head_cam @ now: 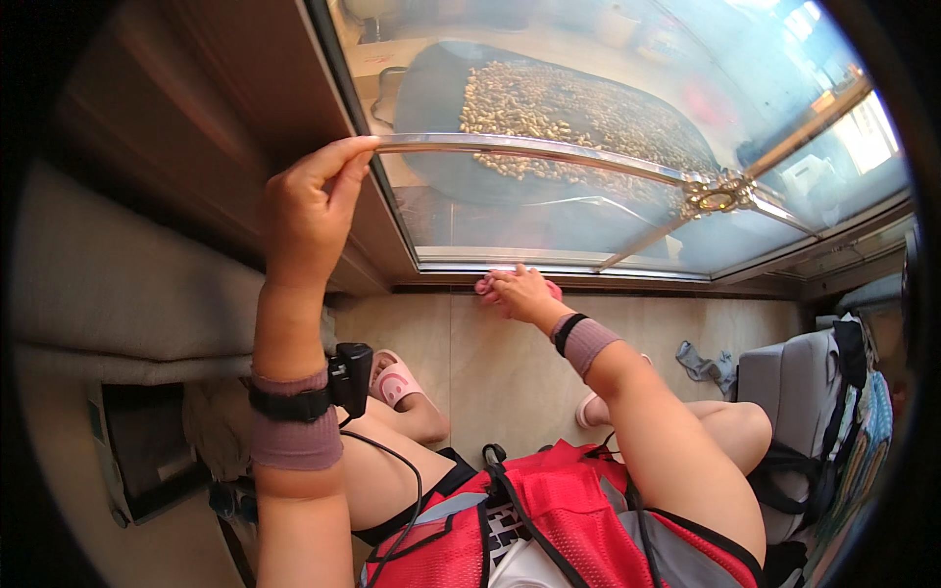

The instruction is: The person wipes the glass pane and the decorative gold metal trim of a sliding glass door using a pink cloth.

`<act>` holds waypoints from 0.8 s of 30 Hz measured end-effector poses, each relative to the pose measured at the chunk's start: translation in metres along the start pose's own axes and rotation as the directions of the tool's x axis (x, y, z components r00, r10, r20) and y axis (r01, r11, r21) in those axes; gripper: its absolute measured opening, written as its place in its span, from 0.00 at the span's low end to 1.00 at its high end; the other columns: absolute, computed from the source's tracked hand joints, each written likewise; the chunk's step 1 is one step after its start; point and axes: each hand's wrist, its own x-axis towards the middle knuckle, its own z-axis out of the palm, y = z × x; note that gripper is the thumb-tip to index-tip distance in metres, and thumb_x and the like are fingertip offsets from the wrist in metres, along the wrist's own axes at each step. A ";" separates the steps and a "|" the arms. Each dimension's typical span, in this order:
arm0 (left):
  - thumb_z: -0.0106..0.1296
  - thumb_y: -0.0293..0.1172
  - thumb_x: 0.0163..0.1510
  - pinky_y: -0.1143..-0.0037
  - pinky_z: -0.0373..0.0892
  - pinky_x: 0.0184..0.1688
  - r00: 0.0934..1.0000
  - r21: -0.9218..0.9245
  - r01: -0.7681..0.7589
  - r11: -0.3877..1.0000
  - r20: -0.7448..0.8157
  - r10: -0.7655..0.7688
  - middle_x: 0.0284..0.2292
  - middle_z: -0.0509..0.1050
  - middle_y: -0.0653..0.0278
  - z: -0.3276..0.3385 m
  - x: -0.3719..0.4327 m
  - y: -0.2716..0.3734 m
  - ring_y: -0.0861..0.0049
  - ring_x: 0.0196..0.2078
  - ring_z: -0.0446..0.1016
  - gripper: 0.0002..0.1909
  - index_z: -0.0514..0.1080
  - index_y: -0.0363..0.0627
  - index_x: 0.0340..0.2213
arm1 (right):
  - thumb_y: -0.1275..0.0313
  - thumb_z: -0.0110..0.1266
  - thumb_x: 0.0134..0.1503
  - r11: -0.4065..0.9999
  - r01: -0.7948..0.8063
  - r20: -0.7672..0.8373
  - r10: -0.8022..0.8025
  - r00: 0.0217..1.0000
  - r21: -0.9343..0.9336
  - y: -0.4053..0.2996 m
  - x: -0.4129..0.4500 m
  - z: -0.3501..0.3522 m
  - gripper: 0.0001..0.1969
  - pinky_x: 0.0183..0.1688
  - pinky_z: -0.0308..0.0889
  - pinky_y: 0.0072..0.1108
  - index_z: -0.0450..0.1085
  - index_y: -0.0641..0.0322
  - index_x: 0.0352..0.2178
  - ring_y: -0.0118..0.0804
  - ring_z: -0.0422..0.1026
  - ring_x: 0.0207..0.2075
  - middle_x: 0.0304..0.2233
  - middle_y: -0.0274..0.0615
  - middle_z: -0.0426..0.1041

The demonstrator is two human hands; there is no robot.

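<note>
My left hand [312,209] pinches the left end of a shiny metal bar [529,147] that crosses the glass pane [500,228] of a door. Lower down, my right hand [522,294] presses a pink cloth [488,287] against the bottom of the door frame [434,279]. Most of the cloth lies hidden under the fingers. To the right, the bar meets an ornate metal fitting [719,198] with a yellowish stone. Behind the glass, peanuts in their shells [514,103] are spread on a dark mat [430,110].
Left of me stands a grey upholstered seat [132,272], with a dark box [151,448] below it. On the right, a grey sock [702,364] lies on the tiled floor [507,375] beside a grey padded stool [779,389] and hanging clothes [860,434].
</note>
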 end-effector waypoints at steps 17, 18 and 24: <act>0.67 0.39 0.46 0.63 0.66 0.51 0.765 0.628 -0.409 0.661 -0.158 0.624 0.45 0.75 0.52 -0.013 0.022 0.010 0.59 0.48 0.73 0.22 0.76 0.47 0.43 | 0.68 0.58 0.44 0.912 -0.218 -0.023 0.241 0.970 0.347 0.071 -0.088 -0.020 0.24 0.43 0.72 0.28 0.75 0.46 0.46 0.38 0.78 0.40 0.40 0.29 0.80; 0.67 0.39 0.46 0.63 0.66 0.51 0.767 0.636 -0.405 0.657 -0.155 0.623 0.45 0.75 0.52 -0.015 0.022 0.008 0.59 0.48 0.73 0.22 0.76 0.47 0.43 | 0.69 0.59 0.44 0.948 -0.069 -0.099 0.105 0.989 0.310 0.058 -0.066 -0.014 0.25 0.44 0.69 0.28 0.73 0.46 0.48 0.36 0.76 0.43 0.43 0.27 0.79; 0.65 0.73 0.28 0.34 0.42 0.58 0.828 0.744 -0.011 0.668 -0.367 0.423 0.64 0.33 0.25 -0.002 0.026 -0.015 0.25 0.66 0.31 0.76 0.38 0.47 0.68 | 0.67 0.61 0.41 0.950 0.272 -0.333 -0.210 0.919 0.151 -0.043 0.052 0.017 0.22 0.43 0.64 0.29 0.73 0.45 0.42 0.32 0.69 0.44 0.46 0.20 0.73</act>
